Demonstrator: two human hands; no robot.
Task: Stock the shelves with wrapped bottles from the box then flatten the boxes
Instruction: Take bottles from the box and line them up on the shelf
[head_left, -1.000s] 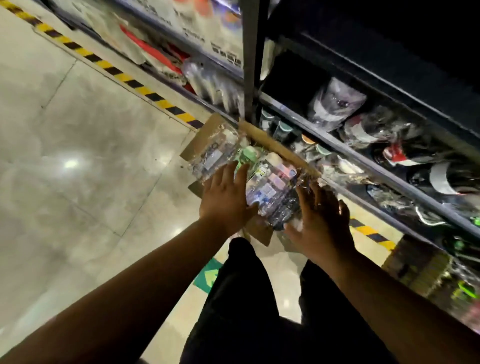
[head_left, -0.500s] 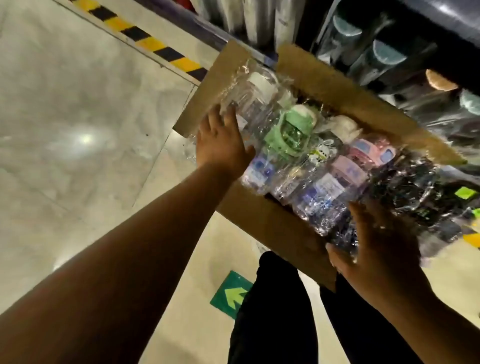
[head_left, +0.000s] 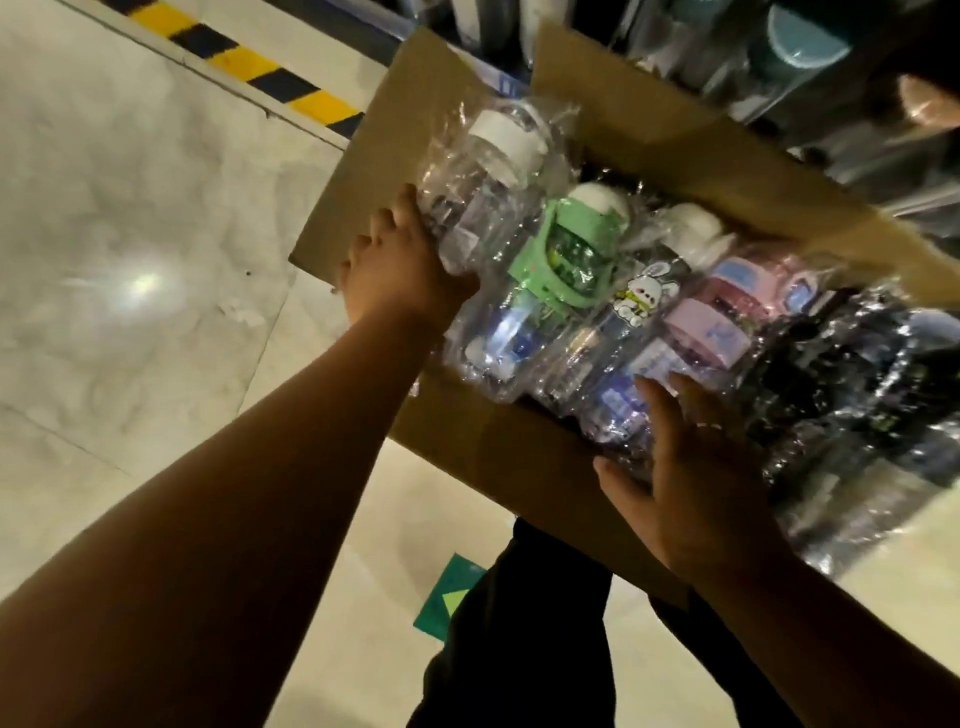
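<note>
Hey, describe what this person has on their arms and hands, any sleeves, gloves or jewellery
Both forearms are bare, with no sleeves reaching into view and no gloves. The left hand shows no jewellery from this angle. The right hand wears a thin, light-coloured ring on one finger. No watch or bracelet shows at either wrist. Below the arms, the person wears dark trousers.

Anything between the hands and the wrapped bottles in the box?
Nothing visible. The box flaps are open, the left hand is already on the white-capped bottle, and the right hand rests on the wrapped bottles at the near edge.
</note>
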